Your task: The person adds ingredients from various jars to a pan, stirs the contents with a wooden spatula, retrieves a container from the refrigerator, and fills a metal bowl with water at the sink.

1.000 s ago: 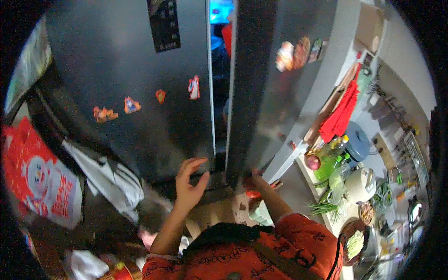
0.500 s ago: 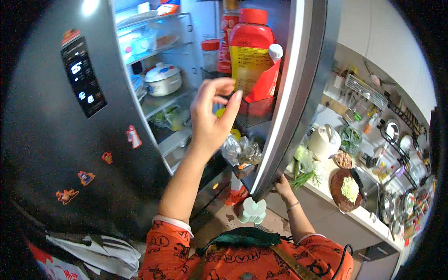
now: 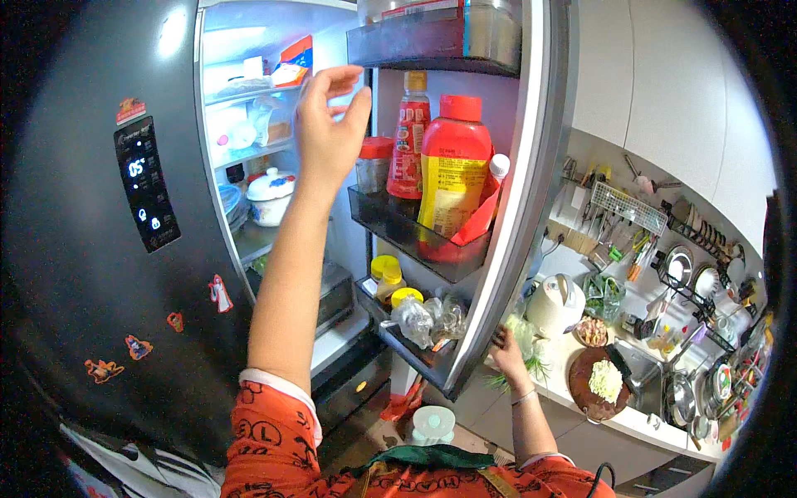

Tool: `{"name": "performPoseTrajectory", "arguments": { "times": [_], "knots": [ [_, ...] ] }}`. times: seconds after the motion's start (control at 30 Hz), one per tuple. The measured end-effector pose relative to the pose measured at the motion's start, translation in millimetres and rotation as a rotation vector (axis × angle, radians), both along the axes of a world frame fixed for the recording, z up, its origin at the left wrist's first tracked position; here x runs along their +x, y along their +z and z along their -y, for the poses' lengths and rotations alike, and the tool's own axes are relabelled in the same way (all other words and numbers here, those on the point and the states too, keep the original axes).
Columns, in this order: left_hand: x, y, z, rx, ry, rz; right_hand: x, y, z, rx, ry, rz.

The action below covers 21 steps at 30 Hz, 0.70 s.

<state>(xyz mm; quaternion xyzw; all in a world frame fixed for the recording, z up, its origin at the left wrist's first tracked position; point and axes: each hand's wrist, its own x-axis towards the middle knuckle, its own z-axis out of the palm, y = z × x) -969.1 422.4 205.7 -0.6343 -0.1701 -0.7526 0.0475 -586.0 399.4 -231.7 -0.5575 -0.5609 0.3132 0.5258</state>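
Observation:
My left hand (image 3: 330,133) is raised in the opening of a dark refrigerator (image 3: 75,274), its fingers loosely bent, thumb apart and nothing between them. Behind it are lit shelves with a white lidded pot (image 3: 271,199) and an orange-and-blue packet (image 3: 292,62). My right hand (image 3: 508,358) is at the outer edge of the refrigerator door (image 3: 531,191), fingers bent against it and partly hidden. Nearest my left hand, the door's middle rack holds a red-lidded jar (image 3: 375,166), a slim red bottle (image 3: 409,141), a large red-and-yellow bottle (image 3: 452,170) and a red pouch with a white cap (image 3: 490,207).
Yellow-lidded jars (image 3: 386,274) and knotted plastic bags (image 3: 415,319) fill the lower door rack. To the right, a counter (image 3: 556,365) bears a round board (image 3: 585,386) with chopped pale vegetable, beside a sink (image 3: 647,390). A pale green stool-like object (image 3: 433,422) stands on the floor.
My left hand has moved up and left, from before the bottles toward the upper shelves. My right hand stays at the door. The view has tilted upward, showing the upper door rack.

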Motion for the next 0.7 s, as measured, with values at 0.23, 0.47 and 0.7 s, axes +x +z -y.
{"name": "performPoseTrajectory", "arguments": {
  "times": [0.23, 0.47, 0.7],
  "knots": [
    [11.0, 84.9, -3.7, 0.167, 0.258, -0.144, -9.7, 109.9, -4.4, 0.199, -0.117, 0.25],
    [85.7, 194.3, 5.2, -0.101, 0.203, -0.57, -25.6, 110.5, 5.2, 0.207, -0.081, 0.249],
    [103.1, 220.0, -1.8, -0.404, 0.369, -0.59, -31.7, 121.6, 30.0, 0.158, -0.034, 0.212]
  ]
}}
